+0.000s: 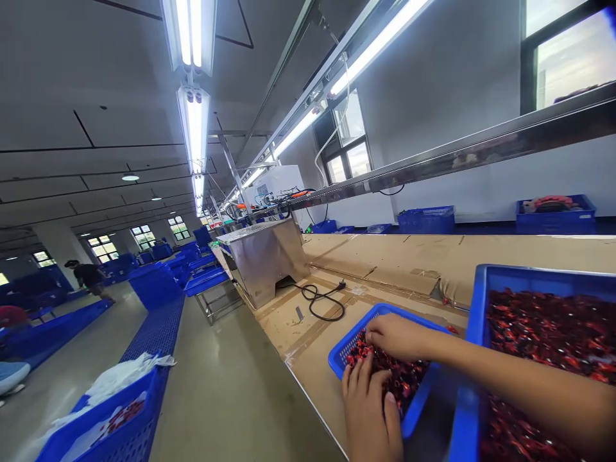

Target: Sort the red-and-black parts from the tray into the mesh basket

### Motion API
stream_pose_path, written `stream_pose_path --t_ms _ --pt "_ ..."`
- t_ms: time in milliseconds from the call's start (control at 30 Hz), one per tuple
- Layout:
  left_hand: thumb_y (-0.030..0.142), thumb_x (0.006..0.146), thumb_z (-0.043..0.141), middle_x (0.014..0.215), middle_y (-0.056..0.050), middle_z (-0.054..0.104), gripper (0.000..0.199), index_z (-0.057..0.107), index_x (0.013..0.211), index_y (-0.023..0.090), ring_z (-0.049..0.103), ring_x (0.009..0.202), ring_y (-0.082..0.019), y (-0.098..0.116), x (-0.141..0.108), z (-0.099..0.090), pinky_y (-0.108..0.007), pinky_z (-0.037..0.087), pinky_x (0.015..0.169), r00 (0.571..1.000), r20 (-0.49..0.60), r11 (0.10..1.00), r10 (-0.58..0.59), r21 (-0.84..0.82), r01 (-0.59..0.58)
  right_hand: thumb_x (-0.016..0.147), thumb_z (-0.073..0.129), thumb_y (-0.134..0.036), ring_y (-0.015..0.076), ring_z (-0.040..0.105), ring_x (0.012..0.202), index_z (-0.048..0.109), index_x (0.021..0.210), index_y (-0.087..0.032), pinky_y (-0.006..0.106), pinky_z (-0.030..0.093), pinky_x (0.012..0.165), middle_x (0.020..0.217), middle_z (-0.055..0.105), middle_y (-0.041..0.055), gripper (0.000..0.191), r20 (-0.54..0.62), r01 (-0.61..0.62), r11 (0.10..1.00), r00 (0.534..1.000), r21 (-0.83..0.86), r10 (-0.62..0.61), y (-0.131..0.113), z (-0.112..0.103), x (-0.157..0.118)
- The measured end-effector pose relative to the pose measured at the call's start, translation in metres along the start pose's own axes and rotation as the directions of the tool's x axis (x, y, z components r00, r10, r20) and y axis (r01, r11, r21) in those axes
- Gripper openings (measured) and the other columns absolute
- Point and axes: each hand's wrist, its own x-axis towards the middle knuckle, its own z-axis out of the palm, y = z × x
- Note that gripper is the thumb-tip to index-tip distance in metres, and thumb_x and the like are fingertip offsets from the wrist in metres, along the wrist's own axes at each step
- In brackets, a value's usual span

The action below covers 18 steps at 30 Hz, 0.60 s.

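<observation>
A small blue plastic basket [337, 359] with slotted walls sits on the cardboard-covered table, holding many small, glossy, dark-red pieces [402, 378] whose kind I cannot make out. Over its near-left rim lies my left hand [368, 407], fingers apart and their tips touching the pieces. My right hand [397, 337] reaches in from the right above the same basket. Its fingers are curled downward and close together at the pieces; whatever they pinch is hidden. Under my right forearm stands a larger blue crate [476, 321] filled with the same kind of red pieces.
A black power cord [327, 314] lies on the cardboard tabletop [279, 321], beside a stainless steel box [269, 260]. A metal rail [433, 160] runs above the table's far side. At floor level on the left, a blue crate [149, 398] holds white cloth. A person [89, 276] bends far back.
</observation>
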Motion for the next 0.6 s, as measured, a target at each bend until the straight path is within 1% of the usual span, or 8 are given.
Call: stream_pose_path --t_ms 67,133,200,300,367,467,533,600 --pt "0.017 0.098 0.045 0.148 -0.004 0.066 0.042 0.077 0.122 0.032 0.058 0.139 -0.028 0.001 0.002 -0.003 -0.058 0.035 0.127 0.999 0.031 1.0 0.011 -0.013 -0.011 0.104 0.067 -0.039 0.0231 0.071 0.105 0.069 0.125 -0.017 0.045 0.061 0.092 0.124 0.071 0.009 0.031 0.018 0.054 0.998 0.998 -0.042 -0.053 0.0 0.0 0.0" --pt "0.017 0.098 0.046 0.145 -0.004 0.068 0.042 0.077 0.122 0.033 0.059 0.136 -0.029 -0.001 0.002 -0.004 -0.059 0.036 0.125 0.999 0.045 1.0 0.007 -0.024 -0.006 0.104 0.067 -0.038 0.0243 0.07 0.11 0.07 0.124 -0.017 0.048 0.059 0.097 0.125 0.071 0.0093 0.029 0.03 0.109 0.99 0.994 -0.085 -0.107 0.0 0.007 -0.001" --pt "0.018 0.097 0.047 0.143 -0.005 0.069 0.041 0.078 0.121 0.032 0.06 0.134 -0.029 -0.003 0.002 -0.003 -0.059 0.036 0.125 0.999 0.051 0.999 0.006 -0.041 -0.004 0.103 0.068 -0.038 0.0257 0.068 0.116 0.07 0.124 -0.018 0.05 0.057 0.101 0.129 0.07 0.0098 0.029 0.033 0.137 0.982 0.99 -0.131 -0.134 0.001 0.018 -0.002" --pt "0.018 0.098 0.047 0.14 -0.004 0.07 0.04 0.077 0.12 0.032 0.06 0.134 -0.029 -0.005 0.001 -0.001 -0.059 0.036 0.125 0.999 0.041 0.999 0.002 -0.054 0.0 0.102 0.07 -0.038 0.0259 0.069 0.114 0.07 0.124 -0.017 0.05 0.058 0.1 0.129 0.07 0.0102 0.03 0.023 0.112 0.976 0.994 -0.188 -0.11 0.009 0.027 0.0" --pt "0.018 0.098 0.048 0.139 -0.005 0.07 0.039 0.077 0.119 0.031 0.06 0.133 -0.03 -0.005 0.0 -0.001 -0.06 0.037 0.124 1.0 0.031 0.999 0.001 -0.039 0.0 0.103 0.069 -0.038 0.025 0.07 0.111 0.07 0.123 -0.016 0.049 0.059 0.097 0.126 0.071 0.0098 0.03 0.009 0.089 0.976 0.996 -0.199 -0.089 0.016 0.024 0.003" --pt "0.017 0.097 0.049 0.138 -0.007 0.07 0.037 0.076 0.118 0.029 0.061 0.131 -0.03 -0.004 0.0 -0.001 -0.06 0.037 0.124 0.999 0.029 1.0 0.017 -0.01 -0.017 0.103 0.068 -0.039 0.0238 0.07 0.109 0.071 0.12 -0.017 0.047 0.059 0.097 0.123 0.072 0.0089 0.028 -0.006 0.104 0.979 0.994 -0.175 -0.107 0.02 0.006 0.002" --pt "0.016 0.096 0.049 0.138 -0.007 0.07 0.037 0.076 0.118 0.029 0.061 0.131 -0.03 -0.003 0.001 -0.003 -0.06 0.038 0.124 0.999 0.033 1.0 0.026 0.009 -0.026 0.104 0.066 -0.038 0.0236 0.07 0.109 0.072 0.115 -0.017 0.048 0.057 0.099 0.119 0.073 0.0081 0.024 -0.027 0.122 0.98 0.991 -0.157 -0.128 0.018 -0.015 -0.005" --pt "0.015 0.096 0.049 0.138 -0.006 0.07 0.037 0.075 0.118 0.03 0.062 0.131 -0.03 -0.002 0.004 -0.007 -0.061 0.039 0.123 0.998 0.055 0.999 0.025 0.035 -0.027 0.106 0.062 -0.032 0.0239 0.069 0.107 0.073 0.109 -0.017 0.047 0.053 0.1 0.113 0.074 0.0082 0.019 -0.07 0.117 0.983 0.989 -0.144 -0.128 0.018 -0.041 -0.02"
